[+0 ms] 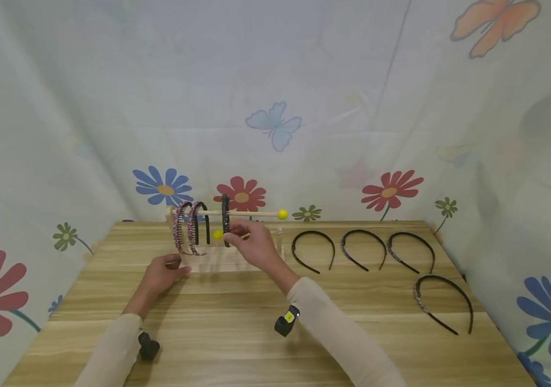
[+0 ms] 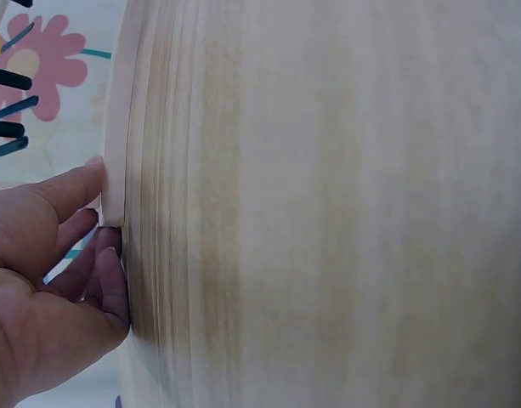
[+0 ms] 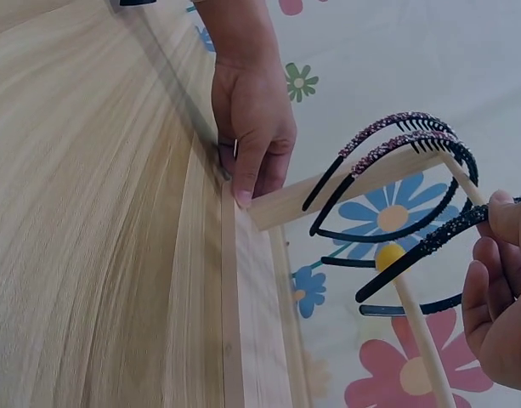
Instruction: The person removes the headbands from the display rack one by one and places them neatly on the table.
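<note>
A wooden headband stand [image 1: 236, 263] sits at the back left of the table, its upper rod ending in a yellow ball [image 1: 282, 214]. My right hand [image 1: 256, 247] pinches a black sparkly headband [image 1: 225, 215] between thumb and fingers, at the upper rod. Two pink-studded headbands [image 1: 178, 228] hang farther left on that rod. At the base's left corner, my left hand [image 1: 161, 277] holds the stand, with the thumb on the front and curled fingers at the end. The right wrist view shows the held headband [image 3: 447, 231] near a second yellow-tipped rod [image 3: 421, 331].
Several headbands lie on the wooden table [image 1: 227, 333] to the right of the stand; one black headband [image 1: 314, 232] is closest to it, and another headband [image 1: 449, 279] lies nearer the front. A flower-printed cloth [image 1: 333, 161] hangs behind the table.
</note>
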### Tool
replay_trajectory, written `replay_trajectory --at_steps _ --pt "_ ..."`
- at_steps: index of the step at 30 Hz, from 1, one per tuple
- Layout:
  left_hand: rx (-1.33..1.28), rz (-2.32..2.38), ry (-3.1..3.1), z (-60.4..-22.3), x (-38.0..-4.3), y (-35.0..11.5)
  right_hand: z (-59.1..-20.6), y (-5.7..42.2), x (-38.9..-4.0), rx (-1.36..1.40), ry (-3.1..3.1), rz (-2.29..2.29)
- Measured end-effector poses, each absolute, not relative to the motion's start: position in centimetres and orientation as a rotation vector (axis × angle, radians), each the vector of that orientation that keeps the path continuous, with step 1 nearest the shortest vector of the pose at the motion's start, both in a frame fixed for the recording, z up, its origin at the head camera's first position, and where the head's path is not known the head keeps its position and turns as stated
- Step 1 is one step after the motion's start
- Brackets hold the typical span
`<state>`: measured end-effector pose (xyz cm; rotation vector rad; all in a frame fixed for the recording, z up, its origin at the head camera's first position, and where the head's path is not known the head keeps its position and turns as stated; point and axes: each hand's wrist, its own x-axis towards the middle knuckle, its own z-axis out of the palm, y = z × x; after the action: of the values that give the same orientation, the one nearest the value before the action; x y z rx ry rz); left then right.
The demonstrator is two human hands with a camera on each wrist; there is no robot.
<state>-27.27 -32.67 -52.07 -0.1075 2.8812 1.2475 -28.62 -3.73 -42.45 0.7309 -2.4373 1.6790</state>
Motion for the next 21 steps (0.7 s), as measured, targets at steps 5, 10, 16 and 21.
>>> replay_trajectory --at_steps 5,10,16,21 --pt "-0.107 1.246 2.879 -52.3 -27.4 -32.8 -42.4 -3.2 -28.8 0.706 -2.435 1.664" --pt "-0.093 1.232 2.875 -52.3 -27.4 -32.9 -42.2 -2.7 -29.1 0.727 -2.388 1.647" --pt "-0.104 1.225 2.875 -52.1 -27.3 -32.8 -41.7 -2.2 -29.3 0.735 -2.371 1.639" --pt "-0.097 1.221 2.88 -52.0 -27.3 -32.8 -41.2 -1.9 -29.2 0.724 -2.367 1.664"
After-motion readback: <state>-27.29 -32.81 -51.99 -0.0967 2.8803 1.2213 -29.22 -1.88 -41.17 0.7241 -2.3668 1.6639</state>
